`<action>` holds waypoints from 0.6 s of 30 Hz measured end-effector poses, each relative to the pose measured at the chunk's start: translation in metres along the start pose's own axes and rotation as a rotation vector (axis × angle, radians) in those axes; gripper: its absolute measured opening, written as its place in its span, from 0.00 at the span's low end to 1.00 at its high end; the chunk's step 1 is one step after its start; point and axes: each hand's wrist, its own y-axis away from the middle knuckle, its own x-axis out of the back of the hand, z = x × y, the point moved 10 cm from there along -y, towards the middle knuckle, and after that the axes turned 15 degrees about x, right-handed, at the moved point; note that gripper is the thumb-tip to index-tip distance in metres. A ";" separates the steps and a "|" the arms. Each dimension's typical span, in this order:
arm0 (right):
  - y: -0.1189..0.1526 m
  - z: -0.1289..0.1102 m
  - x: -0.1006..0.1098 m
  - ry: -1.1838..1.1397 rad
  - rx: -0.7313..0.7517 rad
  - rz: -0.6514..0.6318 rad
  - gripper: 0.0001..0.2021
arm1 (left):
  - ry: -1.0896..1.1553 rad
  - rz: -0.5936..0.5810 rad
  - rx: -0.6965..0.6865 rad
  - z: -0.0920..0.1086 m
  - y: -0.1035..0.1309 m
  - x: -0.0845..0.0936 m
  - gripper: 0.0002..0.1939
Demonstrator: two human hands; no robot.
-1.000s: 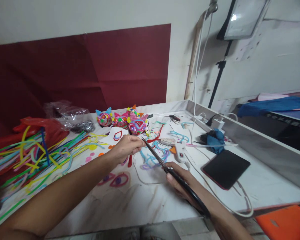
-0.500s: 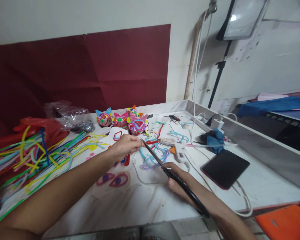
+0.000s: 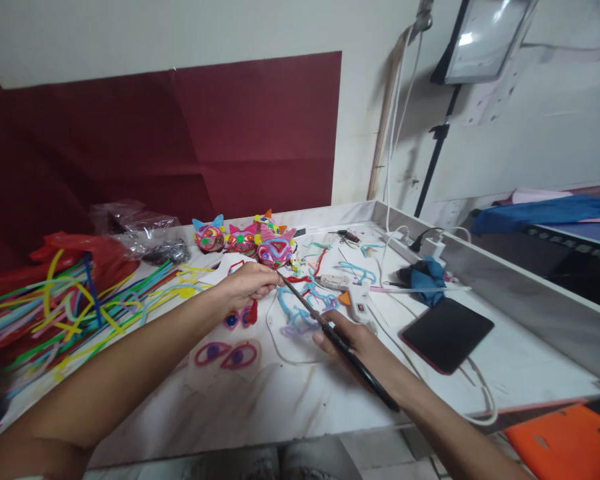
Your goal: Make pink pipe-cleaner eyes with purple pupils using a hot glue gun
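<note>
Fingers (image 3: 324, 340) of the right hand (image 3: 353, 337) curl around long scissors (image 3: 300, 297) with black handles, the blades angled far and left. Their tips meet the left hand (image 3: 250, 288), whose fingertips are drawn together in a pinch; whether they grip anything, I cannot tell. Below that wrist lie pink-rimmed eye shapes (image 3: 239, 355); just beyond the fingers sit colourful horned ornaments (image 3: 275, 250). Blue fuzzy loops (image 3: 293, 307) and a white device (image 3: 361, 305) with a red switch lie right, a black tablet (image 3: 447, 335) farther right. Coloured strips (image 3: 75, 307) heap at left.
</note>
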 end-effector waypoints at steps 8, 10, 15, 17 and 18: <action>-0.025 -0.004 0.003 0.106 0.086 0.033 0.15 | 0.124 -0.040 0.066 -0.005 -0.020 0.014 0.12; -0.030 -0.007 0.003 0.119 0.107 0.026 0.15 | 0.152 -0.048 0.065 -0.004 -0.020 0.016 0.14; -0.041 -0.010 0.001 0.215 0.137 0.017 0.12 | 0.203 -0.059 0.059 -0.004 -0.019 0.023 0.15; -0.044 -0.012 -0.001 0.233 0.148 0.014 0.11 | 0.214 -0.061 0.055 -0.005 -0.019 0.026 0.15; -0.046 -0.012 -0.002 0.231 0.146 0.010 0.11 | 0.218 -0.061 0.053 -0.006 -0.020 0.027 0.16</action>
